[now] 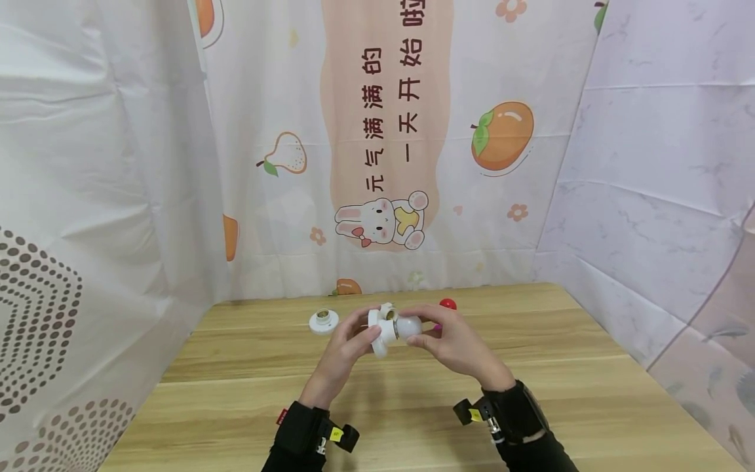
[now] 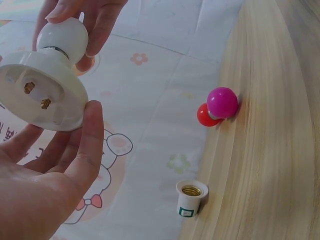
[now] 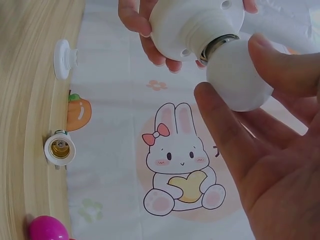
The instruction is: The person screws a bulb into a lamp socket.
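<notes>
My left hand (image 1: 339, 357) grips the rim of a white round-based lamp holder (image 1: 377, 335) above the table. A white light bulb (image 1: 409, 327) sits at the mouth of this lamp holder, and my right hand (image 1: 463, 344) holds its globe between thumb and fingers. The right wrist view shows a strip of the bulb's metal base (image 3: 220, 44) between globe and socket. Two brass screws (image 2: 29, 87) show on the holder's underside in the left wrist view. How far the bulb is screwed in, I cannot tell.
Another white round-based lamp holder (image 1: 324, 322) stands at the back left of the wooden table (image 1: 248, 393). A small white socket (image 2: 189, 202) stands behind my hands. To its right lie a magenta bulb (image 2: 222, 102) and a red bulb (image 1: 448, 304). A printed curtain (image 1: 265, 216) hangs behind.
</notes>
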Tool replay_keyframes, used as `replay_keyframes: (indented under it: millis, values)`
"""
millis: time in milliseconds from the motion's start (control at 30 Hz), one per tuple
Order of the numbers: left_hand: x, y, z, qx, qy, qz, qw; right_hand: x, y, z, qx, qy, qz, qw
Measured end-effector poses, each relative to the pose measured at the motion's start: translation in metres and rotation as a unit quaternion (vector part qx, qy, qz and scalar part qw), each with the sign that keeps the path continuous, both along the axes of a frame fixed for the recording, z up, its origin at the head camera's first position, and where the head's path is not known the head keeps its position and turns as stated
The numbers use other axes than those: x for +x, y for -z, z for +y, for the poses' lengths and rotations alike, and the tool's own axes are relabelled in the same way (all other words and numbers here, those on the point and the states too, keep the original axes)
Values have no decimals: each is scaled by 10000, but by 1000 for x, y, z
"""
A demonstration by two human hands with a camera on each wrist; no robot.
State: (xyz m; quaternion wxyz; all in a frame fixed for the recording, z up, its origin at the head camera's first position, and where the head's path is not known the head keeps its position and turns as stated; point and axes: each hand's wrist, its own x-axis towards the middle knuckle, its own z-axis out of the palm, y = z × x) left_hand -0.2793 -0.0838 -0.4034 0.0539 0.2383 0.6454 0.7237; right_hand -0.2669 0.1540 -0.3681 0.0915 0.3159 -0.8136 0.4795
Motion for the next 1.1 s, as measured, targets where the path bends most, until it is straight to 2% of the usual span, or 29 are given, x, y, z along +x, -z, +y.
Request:
replay_keyframes:
  millis: [167,367,600,733,967,1100]
  values:
    - [-1,1,0,56,-19,-45,10000,0,0,-1,-54,-8,-102,9999]
    - [-2,2,0,107,-183,-86,9997,-2,1,-4,-156,12,-134,9998]
    - [-2,1,2,222,-411,-83,9989,-4,4,-6,-104,502,-219,9984]
    - [-1,1,3,278,-552,-20,9981,-7,6,-8,-113,618,-465,9969]
    - [-1,2,4,348,-784,59,9963,-8,10,-11,-316,379,-1213,9914]
    - [-1,2,4,407,-796,116,9959,-9,13,-11,-220,123,-1630,9863]
